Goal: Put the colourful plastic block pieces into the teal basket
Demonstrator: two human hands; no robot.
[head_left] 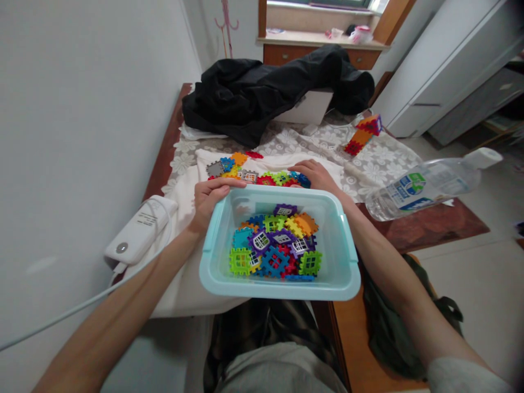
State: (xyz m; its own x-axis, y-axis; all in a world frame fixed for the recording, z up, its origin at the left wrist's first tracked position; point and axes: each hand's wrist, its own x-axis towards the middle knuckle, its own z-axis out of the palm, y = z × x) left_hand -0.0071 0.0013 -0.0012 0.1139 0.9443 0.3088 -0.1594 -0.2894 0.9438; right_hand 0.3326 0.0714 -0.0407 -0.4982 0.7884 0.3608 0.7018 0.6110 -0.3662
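Observation:
A light-blue plastic bin [280, 292] is in front of me near the table's edge, with several colourful interlocking plastic tiles [275, 261] inside. My left hand [213, 199] grips the bin's far left corner, its fingers lying along the rim. Beyond the far rim, more interlocking tiles [266, 179] lie on a white cloth [184, 191]. My right hand [315, 174] reaches past the bin's far right corner, with fingers stretched out over the blue tiles [302, 179] at the right end of that pile. The bin's rim hides part of its fingers.
A clear plastic bottle [429, 185] is at the right of the table. A tower of joined tiles [363, 134] stands farther back. Black fabric [262, 87] covers part of a white box [307, 107]. At left lies a white power strip [141, 229] with its cable [82, 305].

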